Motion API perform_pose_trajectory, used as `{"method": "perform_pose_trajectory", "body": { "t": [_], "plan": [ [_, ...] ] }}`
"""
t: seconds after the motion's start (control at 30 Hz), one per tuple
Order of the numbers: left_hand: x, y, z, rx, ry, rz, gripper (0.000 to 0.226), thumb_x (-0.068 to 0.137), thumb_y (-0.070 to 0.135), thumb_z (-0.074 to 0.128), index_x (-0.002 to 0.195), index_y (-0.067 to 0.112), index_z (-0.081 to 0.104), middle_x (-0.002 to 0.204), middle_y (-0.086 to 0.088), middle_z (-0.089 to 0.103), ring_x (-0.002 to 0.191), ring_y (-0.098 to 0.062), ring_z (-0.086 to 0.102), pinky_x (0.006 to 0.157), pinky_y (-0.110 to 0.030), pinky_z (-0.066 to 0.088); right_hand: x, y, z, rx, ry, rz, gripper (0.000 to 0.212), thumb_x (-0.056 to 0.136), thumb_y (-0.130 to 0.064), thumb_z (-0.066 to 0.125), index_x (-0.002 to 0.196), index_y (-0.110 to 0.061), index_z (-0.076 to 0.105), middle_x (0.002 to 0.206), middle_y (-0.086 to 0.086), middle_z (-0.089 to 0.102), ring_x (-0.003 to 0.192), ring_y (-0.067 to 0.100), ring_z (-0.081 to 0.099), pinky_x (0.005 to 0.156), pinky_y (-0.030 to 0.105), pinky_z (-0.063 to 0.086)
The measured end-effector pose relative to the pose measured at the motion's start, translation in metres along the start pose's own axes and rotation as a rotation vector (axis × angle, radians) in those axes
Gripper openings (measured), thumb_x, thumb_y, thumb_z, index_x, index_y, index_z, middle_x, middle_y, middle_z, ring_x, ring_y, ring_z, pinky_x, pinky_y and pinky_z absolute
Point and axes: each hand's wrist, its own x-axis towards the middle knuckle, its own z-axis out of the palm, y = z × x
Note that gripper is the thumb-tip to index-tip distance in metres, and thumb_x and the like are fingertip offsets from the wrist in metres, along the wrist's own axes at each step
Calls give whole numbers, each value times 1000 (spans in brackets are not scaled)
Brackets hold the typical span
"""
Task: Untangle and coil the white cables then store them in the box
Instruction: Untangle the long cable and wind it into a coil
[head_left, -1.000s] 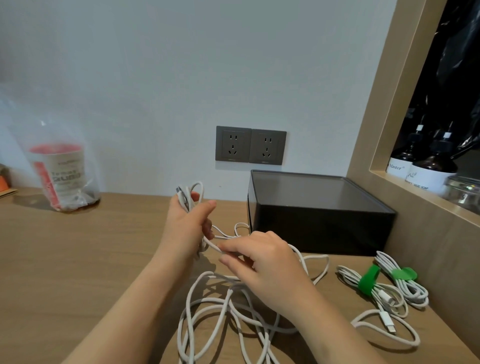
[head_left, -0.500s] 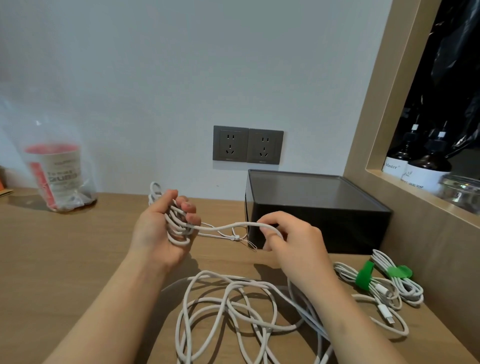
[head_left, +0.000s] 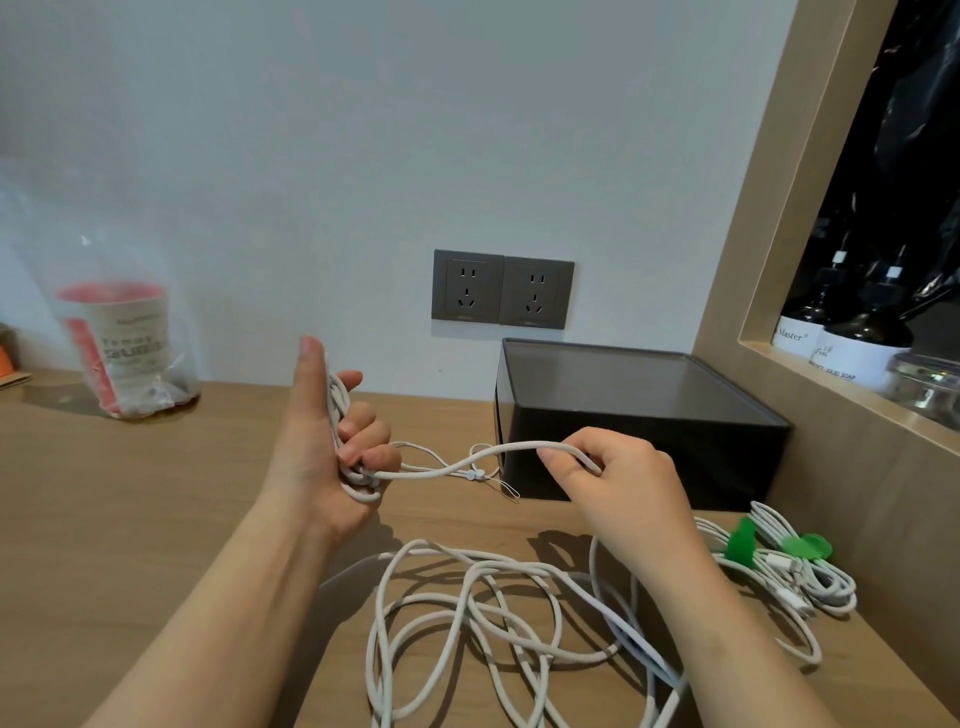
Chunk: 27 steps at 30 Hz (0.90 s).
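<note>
As it carries everything else, desk (head_left: 130, 519): light wood top; wall along the back edge, wooden niche frame along the right edge.
Box (head_left: 675, 457): black with a flat dark top, at the back edge near the back right corner.
White cable (head_left: 511, 447): one span in the air between the two hands. The rest is a loose tangle of loops on the desk toward the front edge, outside the box.
Left hand (head_left: 322, 457): raised over mid-desk, thumb straight up, four fingers curled round several wound loops of the white cable.
Right hand (head_left: 618, 483): just in front of the box, thumb and fingers pinching the span.
Bagged cup (head_left: 124, 348): red-and-white cup in clear plastic, back left, blurred.
Tied coils (head_left: 800, 577): white bundles with green ties (head_left: 740, 540), at the right edge in front of the box.
Sockets (head_left: 502, 289): two grey plates on the wall, above the box's left end.
</note>
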Motion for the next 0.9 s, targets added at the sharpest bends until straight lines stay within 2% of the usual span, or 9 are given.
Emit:
{"method": "perform_pose_trajectory", "body": {
  "t": [0.07,0.13,0.23,0.4,0.57,0.63,0.7,0.73,0.9],
  "plan": [
    [-2,-1,0,40,4,25,34,65,43,68,77,21,44,42,9,24,25,-3,21,31,-11,25,-1,-2,2,-18,-31,-6,18,89,-44,53,72,-38,54,65,-11,57,67,7,55,61,22,46],
    [-1,-1,-1,66,22,33,31,67,35,70,74,21,43,41,9,22,25,-4,19,31,-11,26,-1,-3,3,-24,-35,-3,20,89,-45,53,70,-37,53,65,-12,57,67,7,55,62,22,46],
    [-1,1,-2,66,23,1,36,83,51,58,73,20,42,37,8,23,25,-3,21,33,-12,28,0,-2,2,-33,-21,20,18,89,-46,52,74,-37,54,66,-11,58,67,8,56,65,26,51],
    [-2,0,1,112,68,25,58,77,77,42,75,19,41,38,8,23,26,-4,20,34,-12,29,-3,-4,-1,-139,-143,-24,24,87,-56,47,84,-35,60,70,-10,60,68,7,56,64,24,50],
    [1,0,0,137,94,-8,65,77,82,29,72,18,41,38,7,22,26,-5,19,35,-12,27,-9,-15,-5,135,-378,-76,50,56,-79,44,78,-38,63,67,-13,58,64,-2,55,60,18,45],
    [3,1,-3,125,84,-38,63,82,78,28,69,18,41,37,7,22,25,-6,19,34,-13,28,-9,-16,-5,203,-398,-117,57,59,-87,38,74,-37,63,66,-13,60,68,-3,56,70,21,46],
    [5,1,-6,103,57,-67,58,87,72,30,68,18,42,36,7,23,24,-6,20,33,-12,28,-10,-16,-7,270,-390,-109,63,69,-78,27,73,-28,65,54,-24,57,61,-12,54,89,26,41],
    [5,1,-6,98,43,-79,55,89,68,32,68,18,42,35,6,24,24,-6,20,33,-12,28,-10,-16,-8,306,-384,-90,64,70,-70,26,72,-21,66,46,-26,51,54,-14,51,92,25,39],
    [6,0,-5,39,-9,-105,46,93,57,38,70,18,42,35,5,25,23,-4,22,30,-10,26,-9,-16,-11,427,-308,-63,70,70,-63,33,68,-2,66,39,-14,41,44,-3,45,64,8,39]
  ]
}}
